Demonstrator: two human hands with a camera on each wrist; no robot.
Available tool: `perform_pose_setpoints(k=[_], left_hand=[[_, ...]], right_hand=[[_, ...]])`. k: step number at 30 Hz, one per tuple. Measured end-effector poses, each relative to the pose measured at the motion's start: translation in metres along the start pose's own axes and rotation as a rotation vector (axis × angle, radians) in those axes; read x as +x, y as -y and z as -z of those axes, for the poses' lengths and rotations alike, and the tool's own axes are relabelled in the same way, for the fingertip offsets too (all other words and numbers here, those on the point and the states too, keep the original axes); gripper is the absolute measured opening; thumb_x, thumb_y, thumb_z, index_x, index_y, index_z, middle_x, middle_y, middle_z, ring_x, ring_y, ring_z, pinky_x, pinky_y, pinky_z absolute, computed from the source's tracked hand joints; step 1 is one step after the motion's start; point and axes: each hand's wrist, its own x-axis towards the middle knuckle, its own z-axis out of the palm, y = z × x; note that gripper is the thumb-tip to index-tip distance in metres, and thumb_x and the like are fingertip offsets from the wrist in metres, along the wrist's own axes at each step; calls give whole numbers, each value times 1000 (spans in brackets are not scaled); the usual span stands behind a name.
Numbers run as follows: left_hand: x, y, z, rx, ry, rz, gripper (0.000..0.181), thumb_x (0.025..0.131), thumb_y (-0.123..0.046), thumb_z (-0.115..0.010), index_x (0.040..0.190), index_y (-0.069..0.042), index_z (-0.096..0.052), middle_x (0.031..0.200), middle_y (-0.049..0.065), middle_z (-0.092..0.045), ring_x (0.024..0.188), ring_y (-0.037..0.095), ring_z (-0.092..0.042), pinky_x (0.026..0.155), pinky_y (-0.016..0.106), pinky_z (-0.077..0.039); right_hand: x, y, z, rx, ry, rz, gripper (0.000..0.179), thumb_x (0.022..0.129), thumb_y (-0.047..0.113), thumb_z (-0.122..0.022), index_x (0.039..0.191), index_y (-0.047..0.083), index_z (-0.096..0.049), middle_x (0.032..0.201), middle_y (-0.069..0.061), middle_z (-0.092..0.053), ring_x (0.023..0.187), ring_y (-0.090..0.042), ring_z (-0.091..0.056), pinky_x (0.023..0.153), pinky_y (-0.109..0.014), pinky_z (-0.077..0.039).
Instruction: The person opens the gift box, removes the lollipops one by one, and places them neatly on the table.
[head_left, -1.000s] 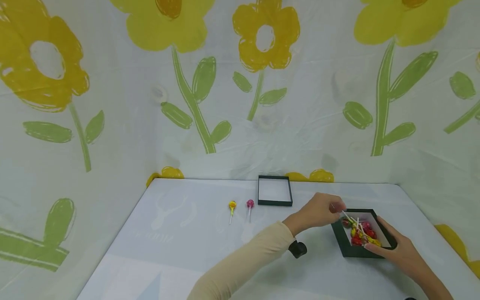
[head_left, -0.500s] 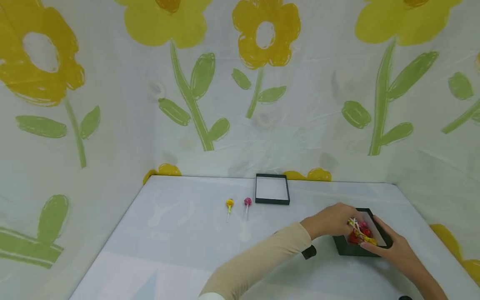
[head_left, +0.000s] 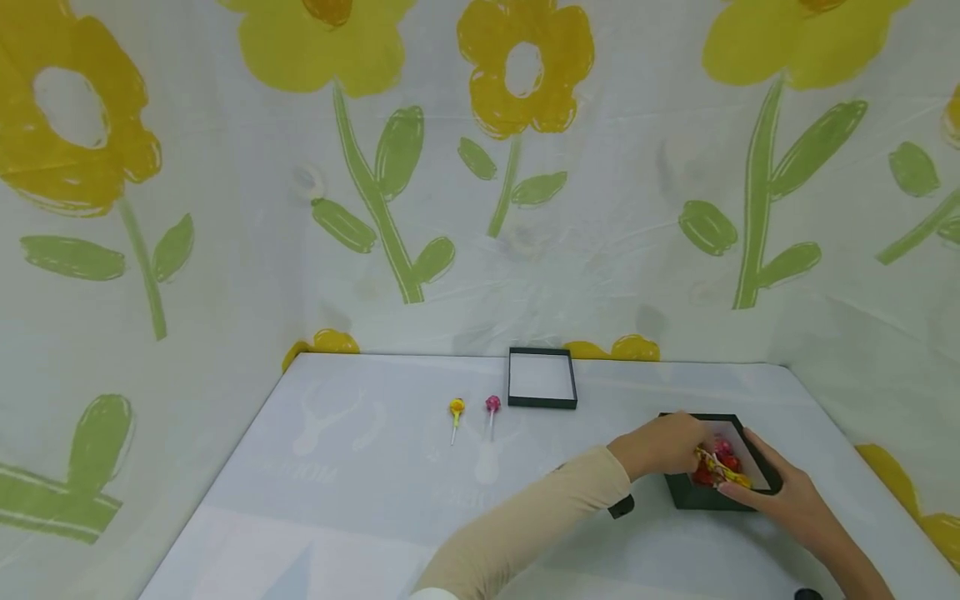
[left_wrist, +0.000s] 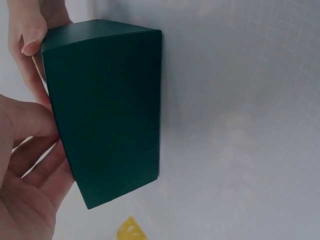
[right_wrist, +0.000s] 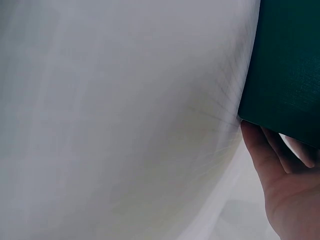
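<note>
A dark green open box (head_left: pixel 705 497) stands at the right of the table in the head view, with several wrapped lollipops (head_left: pixel 723 475) inside, red, pink and yellow. My left hand (head_left: pixel 663 444) reaches over its left rim, fingertips down among the lollipops; whether they pinch one I cannot tell. My right hand (head_left: pixel 798 497) grips the box's right side, thumb on the front rim and fingers along the far side. In the left wrist view, the box's green wall (left_wrist: pixel 107 120) hides the contents. The right wrist view has my right hand's fingers (right_wrist: pixel 265 152) against the box's edge.
A yellow lollipop (head_left: pixel 457 407) and a pink lollipop (head_left: pixel 492 403) lie apart on the white table (head_left: pixel 360 483). Right of them, near the back edge, is a shallow dark-rimmed lid (head_left: pixel 542 403) with a white inside. A flower-printed cloth (head_left: pixel 600 250) rises behind the table.
My left hand has gone from above the box's left rim, where it was at a white lollipop stick, down into the box. My right hand keeps its hold on the box.
</note>
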Motion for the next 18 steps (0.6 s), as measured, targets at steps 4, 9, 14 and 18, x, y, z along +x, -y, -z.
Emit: perform_pose_setpoints(k=[4,9,14,18], left_hand=[[0,-1,-1,7,12,1,33,88,-11,-65,118,-25,-66,112,-19,-61,91,-9,-49,79,7,-41],[3,-3,-6,33,31,10,32,88,-14,-66,117,-28,-67,109,-21,-60,90,-9,-49,80,8,-40],[6,-1,-12,87,14,-2,31,86,-16,-69,114,-29,-68,108,-21,-60,93,-8,-49,81,8,-40],[7,1,-15,99,-14,-15,38,86,-18,-69,121,-32,-64,128,-19,-49,108,-7,-45,89,10,-38]], right_hand=[[-1,0,-1,-1,-3,3,96,88,40,-65,152,16,3,147,-38,-7,127,-64,-10,85,-78,-23],[-1,-2,-1,9,-2,-6,96,88,41,-65,152,17,4,148,-37,-6,127,-63,-10,85,-78,-23],[0,-2,-2,19,-10,19,96,88,40,-65,152,18,3,148,-36,-6,128,-63,-9,84,-78,-23],[0,-3,-2,18,-16,37,95,88,38,-66,152,18,2,148,-36,-7,128,-63,-9,84,-77,-23]])
